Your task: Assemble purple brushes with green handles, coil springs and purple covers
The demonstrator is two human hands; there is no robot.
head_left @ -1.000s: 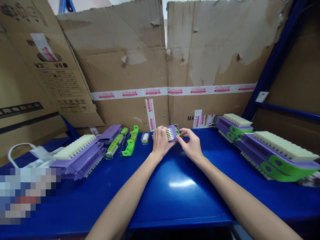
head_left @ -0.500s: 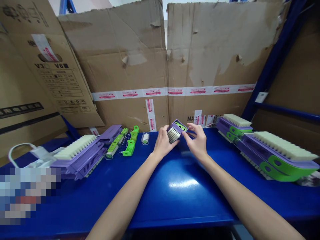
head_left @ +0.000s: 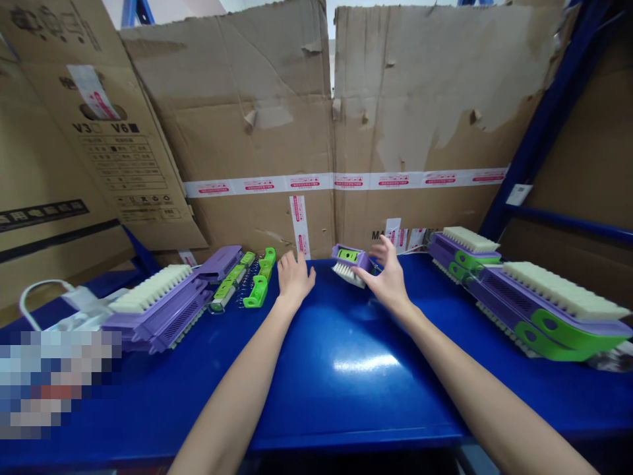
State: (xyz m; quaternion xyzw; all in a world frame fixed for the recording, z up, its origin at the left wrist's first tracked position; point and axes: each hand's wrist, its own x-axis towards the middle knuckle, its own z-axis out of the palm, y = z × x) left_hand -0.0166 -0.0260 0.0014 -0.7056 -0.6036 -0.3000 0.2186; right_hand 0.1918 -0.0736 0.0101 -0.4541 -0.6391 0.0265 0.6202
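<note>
My right hand (head_left: 390, 276) holds a small purple brush (head_left: 368, 262) with pale bristles tilted down. Its thumb presses the near side, while the other fingers are raised and partly hidden behind. A green insert (head_left: 348, 255) shows in the open end of the brush's purple body. My left hand (head_left: 295, 277) is away from the brush, over the back of the blue table, fingers apart and nothing visible in them. It covers the spot where a small white cylinder stood. Just left of it lie bright green plastic pieces (head_left: 256, 292) and a row of yellow-green parts (head_left: 231, 285).
Purple brushes with pale bristles (head_left: 153, 289) are stacked at left beside a white power strip (head_left: 84, 322) with a cable. More purple-and-green brushes (head_left: 558, 293) stand at right. Cardboard sheets (head_left: 257, 132) wall the back of the blue table (head_left: 366, 402); a blue post (head_left: 537, 119) rises at right.
My left hand has let go of the brush and moved left, over the small white cylinder. The brush, now in my right hand alone, has turned so its green insert faces me more.
</note>
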